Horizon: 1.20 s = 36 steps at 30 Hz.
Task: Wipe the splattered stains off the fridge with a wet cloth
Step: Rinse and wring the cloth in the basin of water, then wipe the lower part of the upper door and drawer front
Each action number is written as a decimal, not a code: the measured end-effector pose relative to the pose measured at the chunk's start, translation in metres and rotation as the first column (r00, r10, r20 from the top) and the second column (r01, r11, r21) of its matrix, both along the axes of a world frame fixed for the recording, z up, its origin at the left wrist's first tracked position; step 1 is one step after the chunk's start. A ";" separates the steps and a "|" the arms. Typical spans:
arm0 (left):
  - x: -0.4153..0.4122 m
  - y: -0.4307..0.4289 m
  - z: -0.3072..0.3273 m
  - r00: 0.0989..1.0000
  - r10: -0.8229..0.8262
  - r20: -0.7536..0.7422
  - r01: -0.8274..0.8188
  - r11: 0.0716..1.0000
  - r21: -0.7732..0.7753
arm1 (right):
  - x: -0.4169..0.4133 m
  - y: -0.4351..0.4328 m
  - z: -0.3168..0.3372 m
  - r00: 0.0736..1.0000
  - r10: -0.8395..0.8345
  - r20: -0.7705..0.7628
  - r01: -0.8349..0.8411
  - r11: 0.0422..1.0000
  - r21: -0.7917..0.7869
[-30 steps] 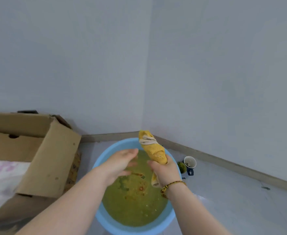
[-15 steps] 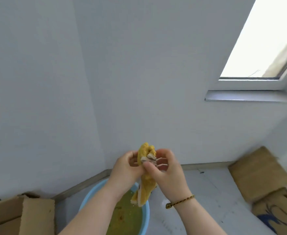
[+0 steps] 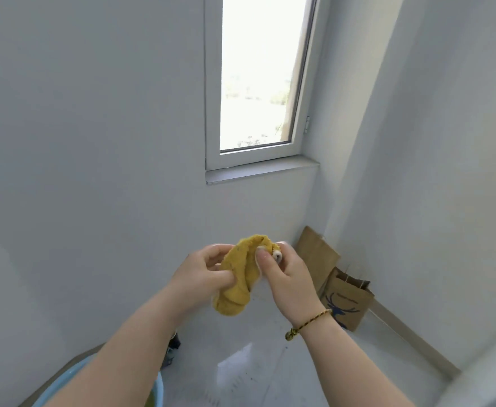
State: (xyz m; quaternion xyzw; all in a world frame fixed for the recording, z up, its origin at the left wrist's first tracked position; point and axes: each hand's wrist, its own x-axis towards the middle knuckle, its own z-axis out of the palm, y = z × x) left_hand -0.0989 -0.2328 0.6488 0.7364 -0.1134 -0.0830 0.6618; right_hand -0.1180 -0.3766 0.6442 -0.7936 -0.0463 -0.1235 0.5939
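Note:
A bunched-up yellow cloth [image 3: 239, 277] is held at chest height between both hands. My left hand [image 3: 201, 276] grips its left side, with the lower end of the cloth hanging below the fingers. My right hand [image 3: 285, 279] pinches the upper right edge with the thumb across the fabric; a braided bracelet sits on that wrist. The rim of the light blue basin [image 3: 157, 390] shows at the bottom left, mostly hidden behind my left forearm. No fridge is in view.
White walls meet in a corner ahead, with a tall narrow window [image 3: 258, 74] and its sill above the hands. Two brown paper bags [image 3: 348, 304] lean in the right corner on the pale floor. A small dark cup [image 3: 173, 346] stands by the basin.
The view has swung right and upward, away from the basin toward the window and right corner. The cloth has come out over the basin and both hands now hold it bunched.

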 end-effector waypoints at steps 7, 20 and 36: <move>-0.043 -0.164 0.005 0.999 -0.038 0.007 0.036 0.982 0.187 | -0.069 -0.146 0.022 0.949 -0.313 -0.028 0.314 0.938 0.146; -0.116 -0.325 0.016 0.987 -0.151 -0.060 0.132 0.963 -0.237 | -0.191 -0.324 0.031 0.925 -0.274 -0.262 0.331 0.921 0.206; -0.104 -0.417 0.013 0.514 -0.798 -0.316 0.832 0.553 -0.042 | -0.232 -0.361 0.015 0.691 -0.649 -0.318 0.722 0.596 0.352</move>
